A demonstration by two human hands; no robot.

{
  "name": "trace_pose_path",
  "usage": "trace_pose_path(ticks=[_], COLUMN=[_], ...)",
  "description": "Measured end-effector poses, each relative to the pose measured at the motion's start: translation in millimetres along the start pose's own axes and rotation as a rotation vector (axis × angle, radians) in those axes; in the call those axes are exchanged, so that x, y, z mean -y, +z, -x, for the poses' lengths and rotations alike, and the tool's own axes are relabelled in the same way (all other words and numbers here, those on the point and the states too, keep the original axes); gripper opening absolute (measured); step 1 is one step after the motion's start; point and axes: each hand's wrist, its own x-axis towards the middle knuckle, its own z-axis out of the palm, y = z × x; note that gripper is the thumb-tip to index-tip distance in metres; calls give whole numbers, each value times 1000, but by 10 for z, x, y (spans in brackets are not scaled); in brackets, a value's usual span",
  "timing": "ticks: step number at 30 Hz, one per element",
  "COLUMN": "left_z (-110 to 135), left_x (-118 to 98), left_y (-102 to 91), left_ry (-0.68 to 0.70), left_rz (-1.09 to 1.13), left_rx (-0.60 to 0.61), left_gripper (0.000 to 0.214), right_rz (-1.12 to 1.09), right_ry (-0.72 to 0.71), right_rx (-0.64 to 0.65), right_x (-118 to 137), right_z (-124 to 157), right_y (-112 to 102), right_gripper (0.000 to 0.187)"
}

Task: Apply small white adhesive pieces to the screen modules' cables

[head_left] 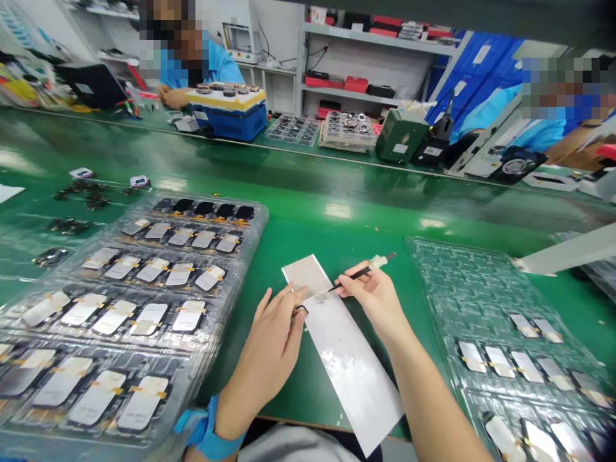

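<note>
A long white strip lies on the green bench in front of me. My left hand rests at its left edge, fingers pinched on a small dark part. My right hand is closed round a thin black tool with a white sleeve near its far end; the tip touches the strip close to the left fingers. A blue band circles my left wrist.
Clear plastic trays of small screen-like parts stand on the left. Another tray, partly filled near me, lies on the right. Loose dark parts sit at far left. Two people work across the bench beside a blue box.
</note>
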Motion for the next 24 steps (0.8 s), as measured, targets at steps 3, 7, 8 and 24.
trace_pose_path(ticks=[3,7,8,24], left_z=[26,47,46,3], left_x=[-10,-28,-29,-42], left_y=[-23,-43,-43,1], left_ry=[14,14,11,68], left_rz=[74,141,152,26], left_rx=[-55,-87,-95,114], left_gripper=[18,16,16,14], right_rz=[-10,-21,-21,91], right_ry=[19,12,3,87], right_rx=[2,-4,-2,123], right_x=[-65,-76,-64,-66], right_z=[-28,-47,-43,-46], right_y=[15,16,16,-61], right_gripper=[51,51,50,46])
